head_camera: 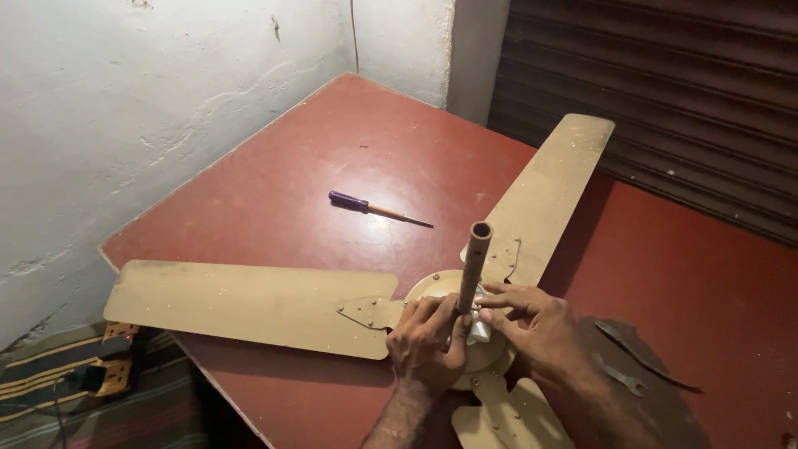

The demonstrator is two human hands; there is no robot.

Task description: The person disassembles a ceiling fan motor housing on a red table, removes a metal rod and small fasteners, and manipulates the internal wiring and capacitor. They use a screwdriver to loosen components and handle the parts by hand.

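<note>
Beige ceiling fan lies at the desk's near edge, blades attached, down-rod upright at centre. Left hand and right hand close their fingers around the rod's base and a small silvery part there; progress seems early. Screwdriver untouched at 11 o'clock; spanners at 3 o'clock.

Single head-worn view, set above the near edge of the red surface and angled downward and forward. Both hands sit close, low in frame at centre. The far white wall and dark shutter close the background.
</note>
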